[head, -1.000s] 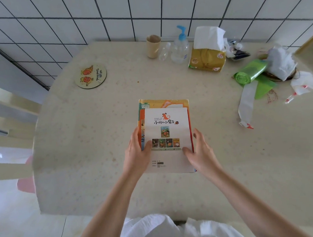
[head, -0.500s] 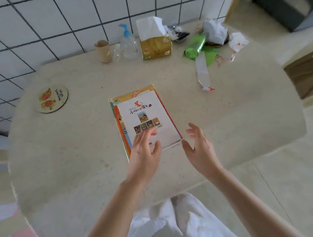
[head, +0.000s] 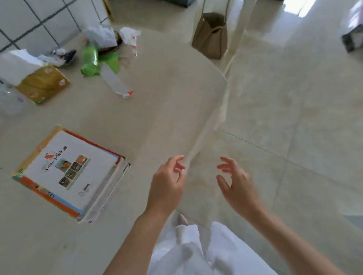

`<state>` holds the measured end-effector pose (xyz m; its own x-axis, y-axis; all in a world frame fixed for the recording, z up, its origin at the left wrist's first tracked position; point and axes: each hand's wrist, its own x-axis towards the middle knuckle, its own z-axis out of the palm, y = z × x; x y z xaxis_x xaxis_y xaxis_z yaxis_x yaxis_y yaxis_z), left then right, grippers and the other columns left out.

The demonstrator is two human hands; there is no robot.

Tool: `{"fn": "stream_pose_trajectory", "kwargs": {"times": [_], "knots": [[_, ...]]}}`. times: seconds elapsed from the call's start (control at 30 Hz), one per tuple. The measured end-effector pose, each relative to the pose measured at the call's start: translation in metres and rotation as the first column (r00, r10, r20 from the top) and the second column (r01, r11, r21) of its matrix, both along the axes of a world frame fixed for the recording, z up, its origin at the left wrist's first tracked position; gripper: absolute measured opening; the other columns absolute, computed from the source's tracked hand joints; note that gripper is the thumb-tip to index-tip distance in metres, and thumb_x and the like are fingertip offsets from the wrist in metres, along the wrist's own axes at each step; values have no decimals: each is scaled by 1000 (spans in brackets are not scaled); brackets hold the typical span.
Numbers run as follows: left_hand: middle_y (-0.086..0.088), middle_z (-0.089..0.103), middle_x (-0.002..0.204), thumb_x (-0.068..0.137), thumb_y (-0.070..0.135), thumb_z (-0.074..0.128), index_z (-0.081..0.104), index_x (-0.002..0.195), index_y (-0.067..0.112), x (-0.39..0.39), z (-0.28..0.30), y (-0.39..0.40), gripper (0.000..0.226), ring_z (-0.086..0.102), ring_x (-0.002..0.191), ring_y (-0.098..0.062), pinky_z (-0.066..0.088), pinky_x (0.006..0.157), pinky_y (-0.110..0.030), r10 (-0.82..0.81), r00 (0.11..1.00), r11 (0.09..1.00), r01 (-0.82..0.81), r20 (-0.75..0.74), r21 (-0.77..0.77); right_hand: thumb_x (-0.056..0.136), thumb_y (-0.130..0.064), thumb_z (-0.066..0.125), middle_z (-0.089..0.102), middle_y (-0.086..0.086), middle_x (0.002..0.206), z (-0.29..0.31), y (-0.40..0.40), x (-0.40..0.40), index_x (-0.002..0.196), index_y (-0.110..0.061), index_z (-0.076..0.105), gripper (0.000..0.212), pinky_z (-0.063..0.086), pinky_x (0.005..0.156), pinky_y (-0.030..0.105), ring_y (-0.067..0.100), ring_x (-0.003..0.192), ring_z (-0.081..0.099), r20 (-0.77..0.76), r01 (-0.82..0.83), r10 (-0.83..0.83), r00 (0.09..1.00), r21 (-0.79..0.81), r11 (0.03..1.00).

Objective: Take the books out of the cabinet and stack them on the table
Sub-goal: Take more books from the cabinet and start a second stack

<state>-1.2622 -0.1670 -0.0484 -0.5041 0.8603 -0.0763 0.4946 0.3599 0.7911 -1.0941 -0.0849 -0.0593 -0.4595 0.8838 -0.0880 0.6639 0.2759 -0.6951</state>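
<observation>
A stack of thin picture books (head: pixel 71 172) lies on the beige table (head: pixel 153 101), white cover with small pictures on top, orange and yellow covers below it. My left hand (head: pixel 167 184) hovers at the table's right edge, to the right of the stack, fingers apart and holding nothing. My right hand (head: pixel 235 183) is out over the floor beyond the table's edge, also spread and empty. No cabinet is in view.
At the table's back stand a yellow tissue pack (head: pixel 41 83), a green bag roll (head: pixel 90 60), crumpled white bags (head: pixel 106 36) and a clear bottle (head: pixel 4 100). A brown bag (head: pixel 210 36) hangs beside a white post (head: pixel 244 22). Tiled floor (head: pixel 301 110) spreads to the right.
Both hands have let go of the book stack and drawn away to the right. The view has swung right, from the table toward the floor.
</observation>
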Motion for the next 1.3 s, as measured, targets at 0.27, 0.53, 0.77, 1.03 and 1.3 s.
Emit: {"fn": "stream_pose_trajectory", "kwargs": {"times": [0.27, 0.53, 0.77, 1.03, 1.3], "knots": [[8, 70, 88, 87, 8, 61, 63, 117, 20, 125, -4, 50, 33, 63, 79, -6, 50, 80, -24, -418, 908, 908, 418, 0, -38, 86, -8, 62, 66, 1, 109, 2, -33, 153, 127, -10, 51, 43, 42, 87, 22, 16, 102, 63, -3, 367, -368, 930, -32, 929], [14, 68, 85, 88, 10, 64, 64, 115, 22, 315, -17, 60, 29, 60, 77, 7, 47, 76, -16, -739, 674, 673, 738, 5, -56, 89, -12, 58, 62, -3, 109, 0, -95, 331, 127, -13, 51, 39, 38, 89, 17, 11, 104, 58, 40, 655, -654, 755, -54, 754], [15, 67, 83, 88, 10, 62, 63, 112, 28, 475, -36, 53, 30, 63, 79, -1, 54, 77, -27, -849, 518, 512, 855, 105, -82, 91, -14, 55, 61, -4, 111, -6, -144, 467, 128, -16, 50, 37, 38, 90, 17, 9, 107, 56, 79, 817, -814, 576, -91, 569], [11, 67, 83, 90, 12, 61, 63, 115, 25, 611, -39, 64, 28, 62, 73, -3, 55, 77, -31, -929, 328, 308, 942, 172, -133, 93, -19, 53, 60, -6, 114, -2, -172, 586, 131, -20, 46, 39, 38, 91, 20, 9, 111, 54, 76, 953, -956, 285, -132, 273], [14, 67, 83, 90, 13, 57, 61, 115, 28, 720, -51, 119, 30, 65, 76, -4, 54, 76, -29, -975, 142, 106, 973, 171, -205, 92, -19, 55, 61, -7, 112, -6, -148, 668, 129, -19, 48, 37, 42, 93, 25, 9, 110, 55, 70, 995, -997, 43, -97, 36]]}}
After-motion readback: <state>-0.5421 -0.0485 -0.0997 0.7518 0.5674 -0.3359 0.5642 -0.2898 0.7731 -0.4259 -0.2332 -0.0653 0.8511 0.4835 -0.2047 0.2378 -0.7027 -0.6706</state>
